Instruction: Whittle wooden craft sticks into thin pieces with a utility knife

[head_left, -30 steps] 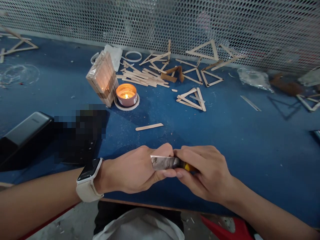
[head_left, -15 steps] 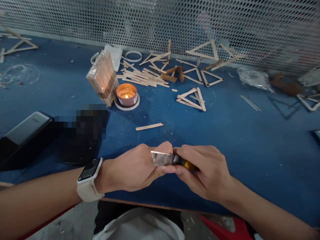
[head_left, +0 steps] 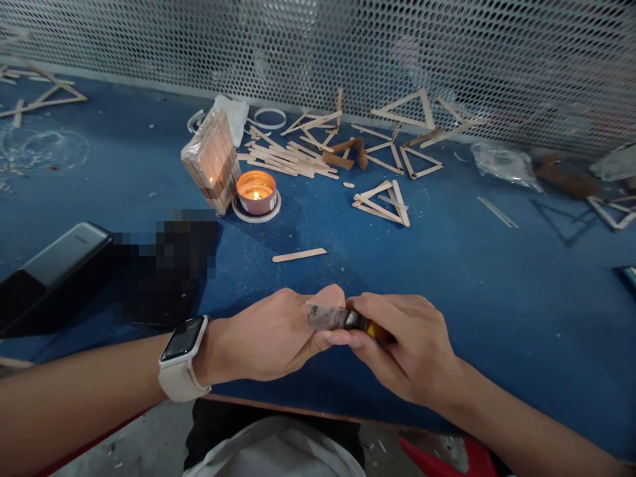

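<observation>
My right hand [head_left: 412,344] is closed round the dark and yellow handle of a knife [head_left: 324,317]. Its short, broad, stained metal blade points left, over the thumb side of my left hand [head_left: 268,338]. That hand has a watch at the wrist and its fingers are curled shut; whatever they grip is hidden. Both thumb tips meet just below the blade. Beyond my hands a single craft stick [head_left: 299,255], cut at a slant on its right end, lies on the blue table [head_left: 447,258].
A lit candle [head_left: 256,192] in a tin stands beside a wrapped pack of sticks [head_left: 211,162]. Behind lie loose sticks [head_left: 283,156] and several stick triangles [head_left: 385,202]. A dark device [head_left: 59,271] is at left; a perforated metal screen [head_left: 318,53] rises at the back.
The view has shifted slightly, so things on the table appear a little lower and to the right. The knife blade has tilted slightly; both hands keep their hold.
</observation>
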A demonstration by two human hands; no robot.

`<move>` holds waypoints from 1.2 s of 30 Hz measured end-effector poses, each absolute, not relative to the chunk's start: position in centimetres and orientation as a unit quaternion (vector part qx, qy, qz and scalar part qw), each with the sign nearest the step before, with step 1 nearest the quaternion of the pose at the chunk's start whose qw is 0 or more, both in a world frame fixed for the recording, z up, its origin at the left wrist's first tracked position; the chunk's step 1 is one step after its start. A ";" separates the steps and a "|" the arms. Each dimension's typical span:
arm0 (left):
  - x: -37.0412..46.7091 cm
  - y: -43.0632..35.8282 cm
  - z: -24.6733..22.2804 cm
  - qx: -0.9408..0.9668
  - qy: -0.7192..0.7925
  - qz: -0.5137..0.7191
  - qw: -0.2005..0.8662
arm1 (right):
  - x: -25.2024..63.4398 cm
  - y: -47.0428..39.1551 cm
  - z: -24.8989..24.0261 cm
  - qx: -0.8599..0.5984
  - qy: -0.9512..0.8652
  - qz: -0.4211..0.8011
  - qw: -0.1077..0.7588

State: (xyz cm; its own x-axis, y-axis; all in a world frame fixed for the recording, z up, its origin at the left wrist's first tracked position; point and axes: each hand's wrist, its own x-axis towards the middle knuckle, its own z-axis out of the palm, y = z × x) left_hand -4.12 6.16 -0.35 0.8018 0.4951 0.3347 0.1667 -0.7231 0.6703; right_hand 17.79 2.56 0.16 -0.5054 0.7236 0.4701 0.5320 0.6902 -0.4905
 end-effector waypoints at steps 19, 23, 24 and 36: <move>-3.9 6.2 -0.2 0.886 0.177 0.252 0.346 | 17.8 2.4 0.0 -0.376 -0.856 0.124 0.334; -4.0 6.3 0.0 0.856 0.205 0.257 0.399 | 17.8 2.4 -0.1 -0.376 -0.856 0.126 0.333; -4.0 6.3 0.0 0.851 0.209 0.258 0.407 | 17.8 2.4 -0.2 -0.376 -0.857 0.124 0.330; -3.9 6.6 -0.6 0.850 0.206 0.311 0.372 | 17.7 2.4 0.3 -0.395 -0.851 0.120 0.323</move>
State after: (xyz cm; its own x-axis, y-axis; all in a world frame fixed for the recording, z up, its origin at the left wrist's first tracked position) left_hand -3.91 6.57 -0.55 0.7223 0.5807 0.3756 0.1189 -0.6392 0.7598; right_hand 17.71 2.42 0.33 -0.4784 0.7509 0.4552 0.5953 0.6585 -0.4605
